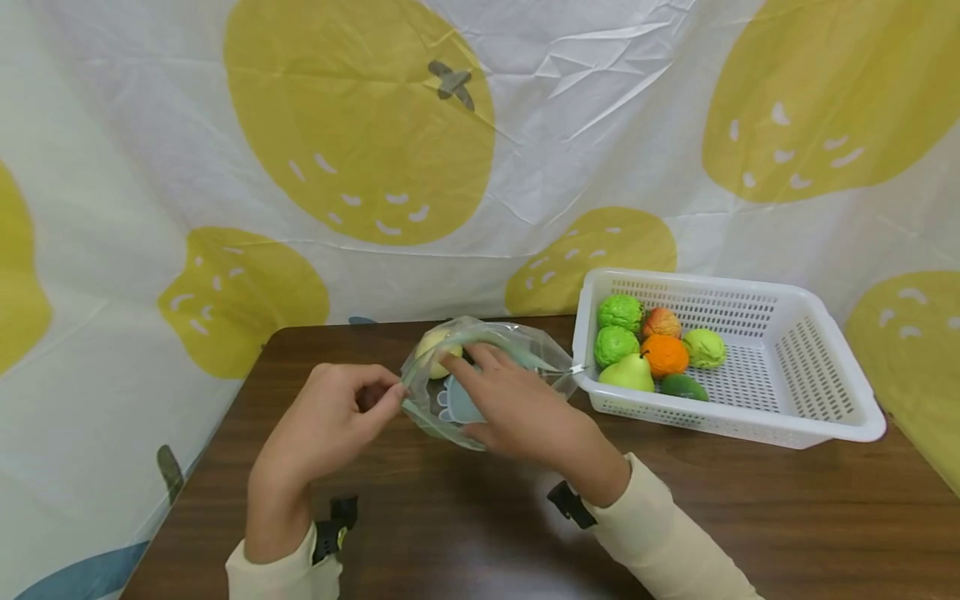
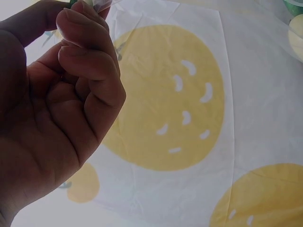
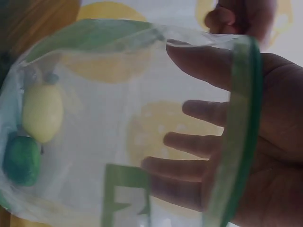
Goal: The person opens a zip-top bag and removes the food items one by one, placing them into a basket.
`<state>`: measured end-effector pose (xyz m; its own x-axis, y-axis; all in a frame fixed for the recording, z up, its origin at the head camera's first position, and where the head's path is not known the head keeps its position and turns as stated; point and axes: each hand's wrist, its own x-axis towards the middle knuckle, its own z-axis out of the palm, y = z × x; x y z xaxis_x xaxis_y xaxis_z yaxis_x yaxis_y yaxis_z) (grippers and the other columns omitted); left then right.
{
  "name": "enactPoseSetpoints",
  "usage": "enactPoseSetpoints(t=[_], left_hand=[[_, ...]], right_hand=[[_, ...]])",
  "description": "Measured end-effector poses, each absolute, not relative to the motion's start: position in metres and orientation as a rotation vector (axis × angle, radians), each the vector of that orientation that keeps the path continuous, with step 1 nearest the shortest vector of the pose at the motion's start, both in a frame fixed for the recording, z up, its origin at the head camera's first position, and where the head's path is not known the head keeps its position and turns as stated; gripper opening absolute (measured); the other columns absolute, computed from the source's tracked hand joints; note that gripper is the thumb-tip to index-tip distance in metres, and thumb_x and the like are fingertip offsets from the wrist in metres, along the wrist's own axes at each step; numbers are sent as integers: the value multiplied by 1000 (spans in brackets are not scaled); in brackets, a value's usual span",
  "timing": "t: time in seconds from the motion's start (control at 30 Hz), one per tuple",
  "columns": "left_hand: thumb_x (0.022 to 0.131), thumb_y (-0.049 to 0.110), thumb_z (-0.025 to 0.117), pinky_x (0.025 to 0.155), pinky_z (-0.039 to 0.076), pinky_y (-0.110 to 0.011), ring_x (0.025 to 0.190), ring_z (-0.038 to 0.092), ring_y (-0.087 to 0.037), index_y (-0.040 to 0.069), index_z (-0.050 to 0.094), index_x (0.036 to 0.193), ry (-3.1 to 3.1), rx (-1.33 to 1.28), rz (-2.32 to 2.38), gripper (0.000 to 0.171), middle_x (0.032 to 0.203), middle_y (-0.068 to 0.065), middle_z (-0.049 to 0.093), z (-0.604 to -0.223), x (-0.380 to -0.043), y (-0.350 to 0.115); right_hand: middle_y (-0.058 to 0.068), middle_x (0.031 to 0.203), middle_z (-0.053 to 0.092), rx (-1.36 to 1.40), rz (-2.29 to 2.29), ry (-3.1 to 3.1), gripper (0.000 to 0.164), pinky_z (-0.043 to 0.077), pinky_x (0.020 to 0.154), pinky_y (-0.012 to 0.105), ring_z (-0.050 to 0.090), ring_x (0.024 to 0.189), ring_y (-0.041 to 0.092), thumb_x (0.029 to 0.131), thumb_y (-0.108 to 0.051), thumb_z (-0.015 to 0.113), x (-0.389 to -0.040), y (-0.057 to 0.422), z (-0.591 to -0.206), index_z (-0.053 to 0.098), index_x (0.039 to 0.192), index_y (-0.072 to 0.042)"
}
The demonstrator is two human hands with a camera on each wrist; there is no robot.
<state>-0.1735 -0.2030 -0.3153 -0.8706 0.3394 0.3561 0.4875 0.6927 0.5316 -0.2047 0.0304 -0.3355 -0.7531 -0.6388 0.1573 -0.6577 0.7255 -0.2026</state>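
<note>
A clear zip bag (image 1: 543, 340) with a green zip strip (image 3: 247, 127) stands with its mouth open on the table. My left hand (image 1: 326, 425) pinches the bag's rim at its left side between thumb and fingertips. Through the mouth reaches my right hand (image 1: 517, 404), its fingers spread and fairly straight. In the right wrist view these fingers hold nothing and show through the plastic. At the bag's bottom lie a pale yellow fruit (image 3: 43, 113) and a dark green fruit (image 3: 21, 161), both apart from the right fingers.
To the right stands a white perforated basket (image 1: 813, 425) with a pear (image 1: 628, 373), an orange (image 1: 664, 356), a dark green fruit (image 1: 684, 387) and several other fruits in its left half. Behind the brown table (image 1: 450, 517) hangs a lemon-print cloth (image 1: 420, 275).
</note>
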Motion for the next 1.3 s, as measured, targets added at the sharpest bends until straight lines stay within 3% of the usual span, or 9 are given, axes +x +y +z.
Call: enactPoseSetpoints(t=[0.1, 0.2, 0.33, 0.57, 0.7, 0.8, 0.97, 1.03, 1.3], left_hand=[[96, 12, 66, 55, 48, -24, 57, 54, -5, 14, 76, 87, -2669, -662, -937, 14, 67, 8, 64, -316, -173, -204], [95, 12, 66, 55, 48, -24, 57, 54, -5, 15, 76, 86, -2667, -657, -936, 14, 66, 8, 64, -316, -173, -204], [95, 13, 66, 55, 48, -24, 56, 54, -6, 17, 76, 85, -2668, -651, -929, 15, 66, 8, 64, -316, -174, -204], [96, 14, 65, 55, 49, -25, 57, 55, -6, 16, 76, 87, -2688, -645, -945, 15, 66, 10, 64, -315, -174, -204], [96, 14, 65, 55, 48, -25, 57, 55, -6, 16, 76, 87, -2691, -640, -945, 15, 66, 10, 63, -315, -174, -204], [96, 14, 65, 55, 48, -25, 57, 55, -6, 16, 76, 87, -2698, -633, -950, 15, 66, 10, 63, -316, -173, -205], [96, 13, 65, 55, 48, -25, 58, 55, -6, 16, 76, 87, -2696, -626, -953, 15, 67, 10, 63, -315, -172, -205], [96, 13, 65, 56, 49, -25, 58, 56, -6, 15, 76, 87, -2694, -631, -954, 15, 67, 10, 64, -314, -172, -205], [93, 11, 66, 57, 50, -24, 59, 57, -5, 14, 76, 85, -2675, -672, -969, 14, 69, 4, 67, -317, -174, -202]], right_hand=[[20, 147, 50, 1069, 354, -2856, 83, 51, 99, 51, 54, 131, 37, 88, -30, 79, -211, 27, -342, 31, 156, -20], [17, 119, 66, 1086, 328, -2822, 78, 55, 84, 44, 67, 104, 32, 88, -27, 78, -219, 24, -348, 33, 151, -17], [7, 94, 67, 1069, 314, -2801, 75, 54, 68, 38, 67, 82, 23, 88, -25, 76, -228, 20, -354, 36, 150, -13], [7, 91, 69, 1044, 364, -2840, 47, 56, 74, 40, 70, 85, 23, 100, -23, 63, -239, 18, -357, 48, 140, -5], [12, 123, 65, 1044, 415, -2915, 52, 53, 95, 42, 65, 114, 26, 101, -27, 61, -246, 14, -359, 42, 145, -7], [12, 152, 46, 1039, 429, -3001, 63, 40, 113, 44, 44, 141, 27, 100, -30, 62, -256, 7, -362, 32, 153, -11], [9, 161, 33, 1035, 376, -3078, 71, 31, 120, 45, 28, 151, 27, 98, -34, 65, -276, -3, -366, 30, 156, -15], [9, 156, 38, 1067, 331, -3034, 66, 34, 118, 44, 34, 147, 28, 95, -37, 68, -285, -5, -370, 40, 150, -14], [11, 138, 54, 1132, 362, -2854, 62, 37, 115, 47, 46, 135, 32, 87, -42, 76, -308, -11, -389, 50, 133, -8]])
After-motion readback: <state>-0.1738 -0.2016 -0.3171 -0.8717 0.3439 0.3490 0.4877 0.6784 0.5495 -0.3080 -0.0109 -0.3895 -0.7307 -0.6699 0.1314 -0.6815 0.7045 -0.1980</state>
